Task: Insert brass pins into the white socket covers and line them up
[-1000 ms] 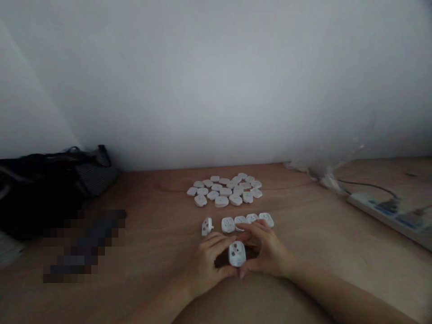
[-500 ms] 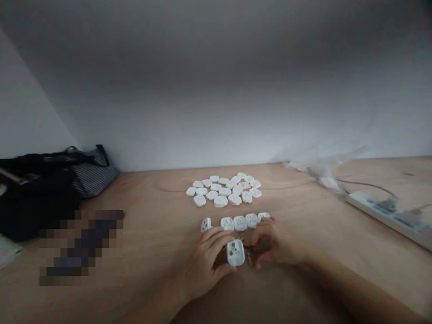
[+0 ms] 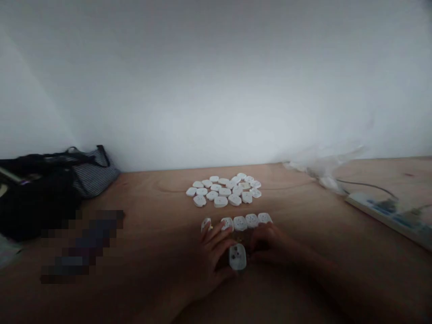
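Steadying white casing (image 3: 237, 257) near table's front, our left hand (image 3: 212, 258) curls, thumb and fingers at its left side. Right hand (image 3: 270, 243) bent just right of it; grip unclear in shadow. Four-piece row (image 3: 240, 223) beyond.

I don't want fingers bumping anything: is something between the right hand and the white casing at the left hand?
Nothing large shows in the short gap between the right hand and the white casing; shadow could hide small parts. Small brass-coloured bits lie just beyond the casing.
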